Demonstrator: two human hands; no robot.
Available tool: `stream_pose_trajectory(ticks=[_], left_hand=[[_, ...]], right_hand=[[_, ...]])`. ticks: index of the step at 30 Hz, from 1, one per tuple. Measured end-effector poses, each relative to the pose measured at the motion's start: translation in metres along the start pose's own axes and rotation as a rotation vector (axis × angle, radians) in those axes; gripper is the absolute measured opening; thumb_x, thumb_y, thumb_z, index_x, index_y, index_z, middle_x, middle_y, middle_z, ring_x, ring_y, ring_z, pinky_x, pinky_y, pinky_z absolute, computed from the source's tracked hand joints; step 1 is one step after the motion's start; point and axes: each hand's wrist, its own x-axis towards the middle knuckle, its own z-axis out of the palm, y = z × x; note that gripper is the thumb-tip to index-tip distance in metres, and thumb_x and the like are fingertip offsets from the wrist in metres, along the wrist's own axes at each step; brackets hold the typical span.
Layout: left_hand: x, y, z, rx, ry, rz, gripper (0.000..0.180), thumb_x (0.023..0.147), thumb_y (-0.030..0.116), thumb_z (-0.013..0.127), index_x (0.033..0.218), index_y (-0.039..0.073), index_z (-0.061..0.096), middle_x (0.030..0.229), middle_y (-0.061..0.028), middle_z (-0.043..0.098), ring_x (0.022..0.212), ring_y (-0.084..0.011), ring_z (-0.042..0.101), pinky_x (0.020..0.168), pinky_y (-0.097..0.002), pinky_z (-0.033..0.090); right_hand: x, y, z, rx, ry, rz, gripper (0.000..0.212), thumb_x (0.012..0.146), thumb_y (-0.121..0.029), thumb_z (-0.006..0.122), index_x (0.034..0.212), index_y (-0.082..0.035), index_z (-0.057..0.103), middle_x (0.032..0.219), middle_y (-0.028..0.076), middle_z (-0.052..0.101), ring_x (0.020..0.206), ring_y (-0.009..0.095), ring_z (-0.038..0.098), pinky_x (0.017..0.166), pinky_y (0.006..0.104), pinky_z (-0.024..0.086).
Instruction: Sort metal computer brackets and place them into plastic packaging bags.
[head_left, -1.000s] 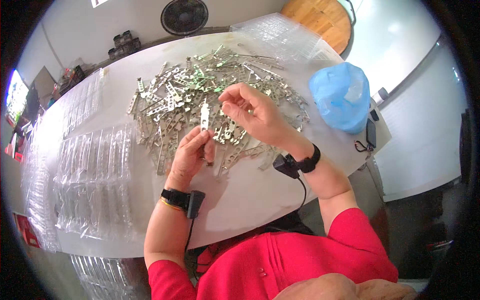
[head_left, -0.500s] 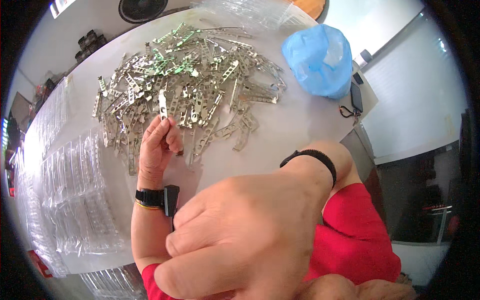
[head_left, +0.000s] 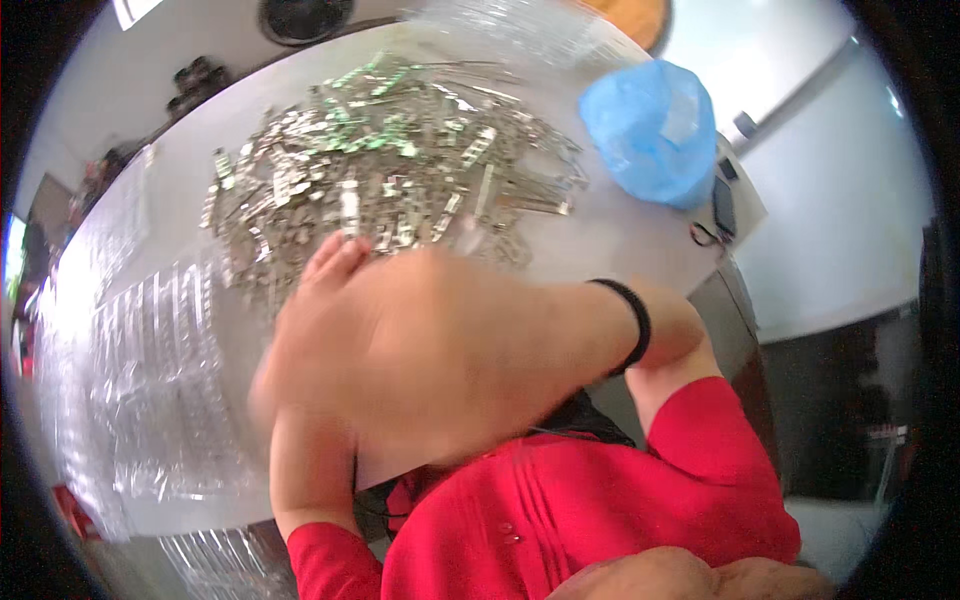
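Observation:
A perforated metal strip (head_left: 349,207) stands up from the fingertips of my left hand (head_left: 336,259), which pinches its lower end. Much of that hand is hidden behind my right hand (head_left: 385,350), close to the camera and badly smeared by motion. Whether the right hand holds anything does not show, as its fingers cannot be made out. Beyond both hands spreads a heap of similar silvery metal strips (head_left: 400,140), some with a green sheen.
On the left side of the white table (head_left: 555,245) lie stacked clear plastic trays (head_left: 165,390). More clear plastic (head_left: 510,35) lies at the far edge. A blue plastic bag (head_left: 650,135) sits at the right, with a dark phone (head_left: 724,207) beside it.
My right hand has swung left and away from me, now covering my left wrist and most of the left hand. The left hand still holds up the strip. The whole view has shifted slightly.

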Motion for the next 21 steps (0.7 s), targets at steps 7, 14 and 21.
stream_pose_trajectory(ticks=[7,14,21], left_hand=[[0.015,0.004,-0.017,0.097,-0.713,-0.062,0.020,0.104,0.022,0.056,0.106,0.003,0.061,0.069,-0.0009,0.055,0.056,-0.0133,0.052,0.053,-0.0269,0.043],[0.013,0.004,-0.015,0.171,-0.700,-0.010,0.021,0.105,0.024,0.055,0.104,0.005,0.062,0.068,0.0000,0.056,0.056,-0.0098,0.050,0.051,-0.0248,0.037],[0.015,0.000,-0.013,0.325,-0.713,0.032,0.021,0.106,0.027,0.053,0.105,0.009,0.063,0.072,0.0030,0.056,0.061,-0.0064,0.050,0.055,-0.0221,0.038]], right_hand=[[-0.059,0.076,-0.009,0.249,0.115,0.934,0.016,0.101,-0.008,0.060,0.116,-0.003,0.060,0.097,-0.002,0.060,0.084,0.005,0.059,0.071,0.0243,0.052],[-0.074,0.103,0.011,0.428,0.090,0.972,0.031,0.098,-0.015,0.067,0.123,0.000,0.058,0.097,0.002,0.063,0.079,0.006,0.057,0.068,0.0240,0.049],[-0.075,0.111,0.027,0.515,0.129,1.020,0.032,0.097,-0.015,0.068,0.125,-0.002,0.059,0.092,0.000,0.063,0.075,0.007,0.061,0.064,0.0247,0.051]])
